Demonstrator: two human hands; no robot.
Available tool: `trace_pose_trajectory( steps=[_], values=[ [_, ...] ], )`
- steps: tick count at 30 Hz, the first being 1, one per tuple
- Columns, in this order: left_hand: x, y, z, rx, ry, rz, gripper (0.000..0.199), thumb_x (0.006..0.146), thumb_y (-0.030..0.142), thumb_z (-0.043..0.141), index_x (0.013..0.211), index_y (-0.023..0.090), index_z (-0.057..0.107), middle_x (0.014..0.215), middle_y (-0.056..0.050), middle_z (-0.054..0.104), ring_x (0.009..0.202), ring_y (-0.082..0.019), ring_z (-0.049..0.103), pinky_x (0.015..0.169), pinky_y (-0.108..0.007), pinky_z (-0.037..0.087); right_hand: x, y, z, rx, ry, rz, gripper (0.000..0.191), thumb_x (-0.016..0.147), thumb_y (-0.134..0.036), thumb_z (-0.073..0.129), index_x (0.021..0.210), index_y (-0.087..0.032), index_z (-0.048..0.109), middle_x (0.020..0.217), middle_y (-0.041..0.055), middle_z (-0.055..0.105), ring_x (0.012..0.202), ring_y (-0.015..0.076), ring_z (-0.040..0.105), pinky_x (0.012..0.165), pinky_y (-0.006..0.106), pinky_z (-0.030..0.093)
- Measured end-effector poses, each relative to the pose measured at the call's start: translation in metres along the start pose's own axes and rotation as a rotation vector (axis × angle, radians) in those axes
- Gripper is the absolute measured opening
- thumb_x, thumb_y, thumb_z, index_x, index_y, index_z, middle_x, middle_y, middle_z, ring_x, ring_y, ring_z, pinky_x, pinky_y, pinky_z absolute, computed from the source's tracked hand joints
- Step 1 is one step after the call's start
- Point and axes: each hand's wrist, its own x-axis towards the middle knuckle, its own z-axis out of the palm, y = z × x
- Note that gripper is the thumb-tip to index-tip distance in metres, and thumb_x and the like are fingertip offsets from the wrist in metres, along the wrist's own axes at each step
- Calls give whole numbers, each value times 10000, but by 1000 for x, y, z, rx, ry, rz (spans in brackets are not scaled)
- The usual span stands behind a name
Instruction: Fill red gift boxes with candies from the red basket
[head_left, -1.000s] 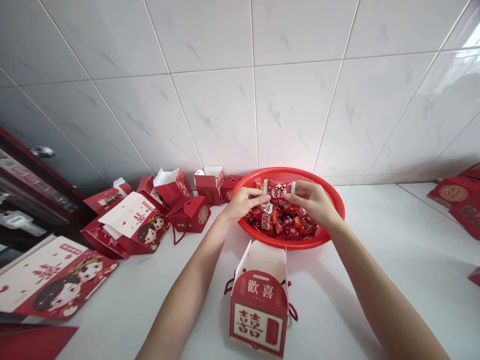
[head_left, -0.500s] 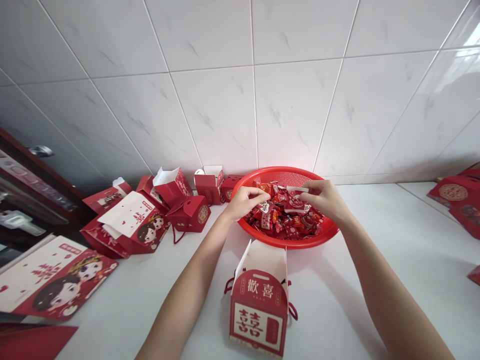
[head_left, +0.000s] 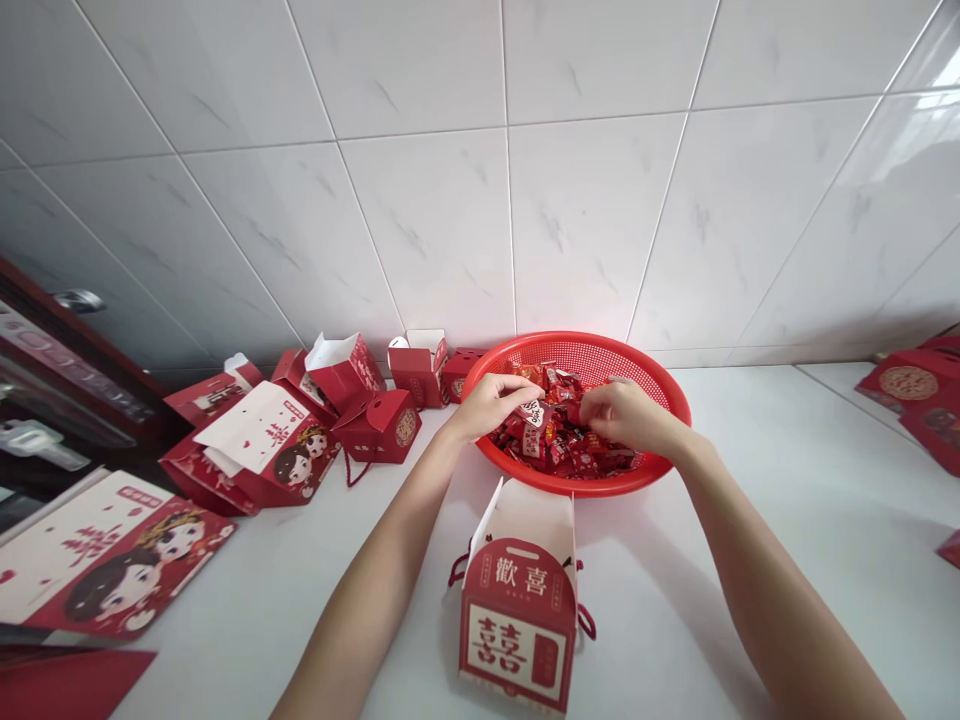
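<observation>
A red plastic basket [head_left: 585, 487] holds a heap of red wrapped candies [head_left: 559, 440]. Over its left side, my left hand [head_left: 489, 404] is closed, with thumb and fingers pinching a wrapped candy [head_left: 533, 413] with white and red print. My right hand [head_left: 631, 416] reaches into the right part of the basket; its fingers are curled down among the candies, and whatever they grip is hidden. In front of the basket stands a red and white gift box [head_left: 517, 620] with its top flaps open and red cord handles at its sides.
Several red gift boxes [head_left: 379, 425] crowd the left of the white counter [head_left: 675, 600], some with raised flaps. A flat printed box [head_left: 112, 560] lies nearer. More red boxes [head_left: 919, 395] stand at the far right. A tiled wall [head_left: 585, 220] rises behind the basket.
My right hand has moved left and down, from above the basket's right side into the candies. The pale-edged packet at its fingertips no longer shows. My left hand has barely moved.
</observation>
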Motion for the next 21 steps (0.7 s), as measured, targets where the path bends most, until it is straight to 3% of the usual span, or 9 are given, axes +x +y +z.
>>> trace_pose_trajectory(
  steps=[3,6,8,13,21],
  values=[
    [-1,1,0,19,4,17,381,767,525,766,876,164,825,931,-88,807,879,-228,708,822,-345,559,-1,-1,8,4,-165,-55,436,779,-37,574,1045,-275,826,1023,32,799,906,223,724,768,287,525],
    [-1,3,1,32,1,24,353,774,504,765,860,166,818,902,-74,801,847,-217,706,798,-335,564,-1,3,14,-33,-206,-19,697,773,-24,547,1401,-294,684,1141,96,779,953,266,732,742,322,534],
    [-1,4,1,37,-10,17,358,778,503,757,863,160,815,897,-76,795,822,-212,703,765,-328,566,-1,6,15,-48,-244,-14,771,755,-19,554,1458,-326,633,1161,101,773,957,277,739,720,324,536],
    [-1,4,1,50,-24,11,358,784,491,744,879,152,811,908,-82,790,841,-216,702,791,-332,559,0,6,13,-31,-319,-52,632,738,4,572,1220,-341,793,1240,69,760,1075,290,721,796,332,551],
    [-1,1,-1,35,-15,18,409,786,551,743,890,163,819,968,-92,805,917,-239,703,847,-351,545,2,9,16,3,-341,-56,417,750,-46,621,971,-316,850,1101,48,785,963,263,727,748,309,535]
  ],
)
